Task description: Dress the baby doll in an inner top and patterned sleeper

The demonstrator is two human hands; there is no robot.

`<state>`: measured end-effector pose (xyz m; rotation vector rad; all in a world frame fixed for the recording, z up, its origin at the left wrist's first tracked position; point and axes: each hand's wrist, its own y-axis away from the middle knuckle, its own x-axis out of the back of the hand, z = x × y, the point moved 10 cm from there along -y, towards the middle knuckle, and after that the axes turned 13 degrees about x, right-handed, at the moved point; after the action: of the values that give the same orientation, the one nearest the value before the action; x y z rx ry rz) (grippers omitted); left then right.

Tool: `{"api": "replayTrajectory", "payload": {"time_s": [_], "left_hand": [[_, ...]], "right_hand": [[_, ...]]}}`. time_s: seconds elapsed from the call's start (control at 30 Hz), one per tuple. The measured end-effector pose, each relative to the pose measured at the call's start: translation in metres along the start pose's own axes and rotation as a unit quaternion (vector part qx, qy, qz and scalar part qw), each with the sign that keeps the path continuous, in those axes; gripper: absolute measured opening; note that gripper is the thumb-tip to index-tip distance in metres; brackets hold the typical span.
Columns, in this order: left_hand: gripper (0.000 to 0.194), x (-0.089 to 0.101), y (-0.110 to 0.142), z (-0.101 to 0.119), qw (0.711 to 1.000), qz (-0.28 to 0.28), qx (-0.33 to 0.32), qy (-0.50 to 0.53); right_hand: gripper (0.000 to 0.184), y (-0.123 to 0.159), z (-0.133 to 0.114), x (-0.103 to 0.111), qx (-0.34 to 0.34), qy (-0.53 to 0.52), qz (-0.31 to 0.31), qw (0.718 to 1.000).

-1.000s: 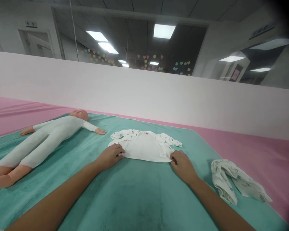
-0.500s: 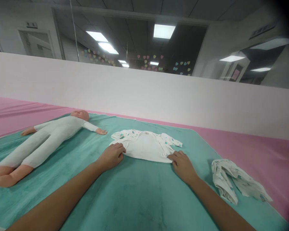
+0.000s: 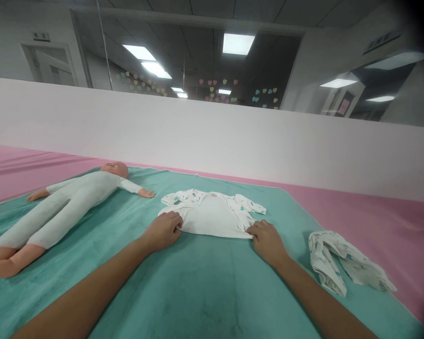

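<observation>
A small white baby shirt (image 3: 212, 217) with printed sleeves lies spread on a green cloth (image 3: 198, 292), its neck away from me. At its near left corner, my left hand (image 3: 164, 230) is closed with bent fingers on the hem. My right hand (image 3: 268, 241) pinches the near right corner, where the fabric is bunched a little. Both hands rest low against the cloth. The fingertips are partly hidden by the knuckles.
A baby doll (image 3: 81, 193) in a pale suit lies on its back at the left. Crumpled printed baby trousers (image 3: 346, 261) lie on the right. Pink cloth (image 3: 363, 216) shows around the green one. Behind stands a white low wall (image 3: 212, 136) below glass.
The whole view has shifted slightly. Both hands stay at the shirt's near corners, and the fabric by my right hand is somewhat more gathered.
</observation>
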<state>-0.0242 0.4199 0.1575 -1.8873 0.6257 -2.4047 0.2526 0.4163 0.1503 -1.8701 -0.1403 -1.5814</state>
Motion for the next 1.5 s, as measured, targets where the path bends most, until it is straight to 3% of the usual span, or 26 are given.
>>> {"api": "replayTrajectory", "payload": {"time_s": [0.13, 0.27, 0.4, 0.47, 0.53, 0.67, 0.9, 1.1, 1.27, 1.37, 1.5], "left_hand": [[0.013, 0.000, 0.000, 0.002, 1.000, -0.001, -0.008, -0.003], [0.019, 0.009, 0.002, 0.010, 0.999, 0.035, -0.040, -0.004], [0.026, 0.011, 0.008, 0.024, 0.994, 0.065, -0.081, 0.021], [0.034, 0.001, 0.013, 0.037, 0.993, 0.035, -0.108, 0.032], [0.043, -0.014, 0.017, 0.050, 0.990, -0.025, -0.134, 0.045], [0.045, -0.031, 0.022, 0.063, 0.979, -0.127, -0.130, 0.091], [0.041, -0.021, 0.018, 0.054, 0.979, -0.118, -0.078, 0.145], [0.037, -0.010, 0.010, 0.023, 0.996, -0.066, 0.016, 0.058], [0.037, 0.018, 0.023, -0.011, 0.998, 0.009, 0.050, 0.030], [0.030, 0.045, 0.045, -0.059, 0.995, 0.053, 0.070, 0.054], [0.033, 0.114, 0.075, -0.161, 0.984, 0.140, 0.106, 0.017]], "right_hand": [[0.039, 0.001, 0.003, -0.001, -0.007, -0.001, 0.000, 1.000], [0.033, 0.000, 0.001, 0.002, -0.004, 0.002, 0.017, 1.000], [0.031, -0.002, -0.024, 0.005, 0.040, -0.041, 0.043, 0.997], [0.035, -0.004, -0.045, -0.001, 0.080, -0.081, 0.015, 0.993], [0.044, -0.003, -0.065, -0.015, 0.107, -0.135, -0.051, 0.984], [0.055, 0.001, -0.084, -0.030, 0.117, -0.237, -0.146, 0.953], [0.056, 0.004, -0.074, -0.031, 0.085, -0.216, -0.165, 0.958], [0.046, 0.012, -0.037, -0.008, 0.008, -0.194, -0.131, 0.972], [0.048, 0.023, -0.027, 0.002, -0.050, -0.157, -0.092, 0.982], [0.050, 0.018, -0.071, -0.008, 0.010, -0.136, -0.088, 0.987], [0.053, -0.012, -0.160, -0.033, 0.064, -0.243, -0.128, 0.959]]}}
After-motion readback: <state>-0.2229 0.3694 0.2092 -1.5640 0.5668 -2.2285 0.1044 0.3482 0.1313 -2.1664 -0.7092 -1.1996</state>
